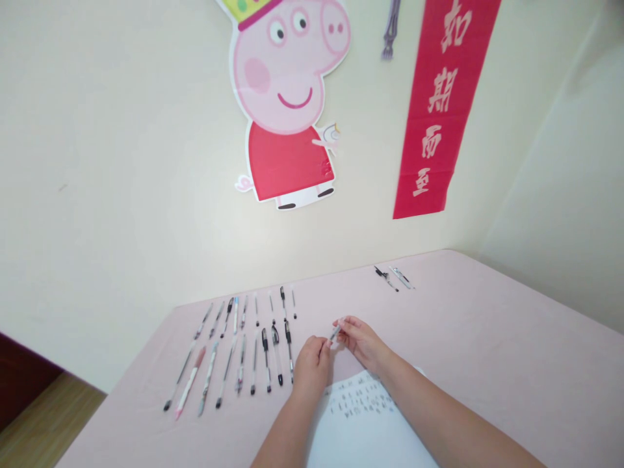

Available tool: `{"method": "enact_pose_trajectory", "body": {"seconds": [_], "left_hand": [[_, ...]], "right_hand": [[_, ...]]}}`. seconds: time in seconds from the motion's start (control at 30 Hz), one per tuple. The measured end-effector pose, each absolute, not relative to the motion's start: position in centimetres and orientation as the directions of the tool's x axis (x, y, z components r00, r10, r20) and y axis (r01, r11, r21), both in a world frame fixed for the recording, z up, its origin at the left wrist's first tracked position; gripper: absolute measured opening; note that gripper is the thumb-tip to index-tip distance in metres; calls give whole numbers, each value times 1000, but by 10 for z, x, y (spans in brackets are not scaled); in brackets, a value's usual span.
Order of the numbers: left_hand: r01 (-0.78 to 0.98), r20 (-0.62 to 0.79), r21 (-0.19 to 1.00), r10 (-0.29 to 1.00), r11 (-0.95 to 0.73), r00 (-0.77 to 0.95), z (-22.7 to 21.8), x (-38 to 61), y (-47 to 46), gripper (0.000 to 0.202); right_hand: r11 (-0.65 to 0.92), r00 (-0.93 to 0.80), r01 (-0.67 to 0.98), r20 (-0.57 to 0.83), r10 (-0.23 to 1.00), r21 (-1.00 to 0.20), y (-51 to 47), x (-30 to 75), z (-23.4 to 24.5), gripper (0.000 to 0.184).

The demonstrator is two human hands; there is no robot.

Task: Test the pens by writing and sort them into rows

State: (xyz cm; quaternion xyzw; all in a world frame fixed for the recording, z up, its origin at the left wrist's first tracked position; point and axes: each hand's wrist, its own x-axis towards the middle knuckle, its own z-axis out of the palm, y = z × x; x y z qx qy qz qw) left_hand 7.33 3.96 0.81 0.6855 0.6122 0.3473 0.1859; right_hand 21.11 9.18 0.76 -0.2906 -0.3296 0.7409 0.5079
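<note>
Above the sheet of paper [366,429], a thin grey pen [335,333] slants between my two hands, and fingers hide much of it. My left hand [313,359] is closed on its lower end. At the upper end, the fingertips of my right hand [358,336] pinch it. Handwritten marks cover the top part of the paper, which lies under my forearms. Left of my hands, pens lie in two rows on the pink tabletop; nearest is a black-capped pen [289,348]. A pink pen [190,383] lies farther left.
At the back right of the table [468,338] lie a black pen in parts [385,278] and a pale pen [402,277]. The wall behind carries a cartoon pig cutout [291,156] and a red banner [433,130]. The table's left edge drops to a wooden floor [41,422].
</note>
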Motion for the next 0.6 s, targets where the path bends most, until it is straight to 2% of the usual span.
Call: {"method": "enact_pose_trajectory", "body": {"seconds": [0.2,0.4,0.6], "left_hand": [[711,258,679,966,-184,4,5,72,41,30],[711,256,679,967,-183,4,5,72,41,31],[705,256,686,967,-181,0,6,73,41,32]], "right_hand": [[-272,-310,-573,-102,945,-773,93,212,7,28],[-280,-319,-564,-108,942,-777,94,211,5,19],[-268,-331,-561,-84,940,-783,93,213,6,25]]}}
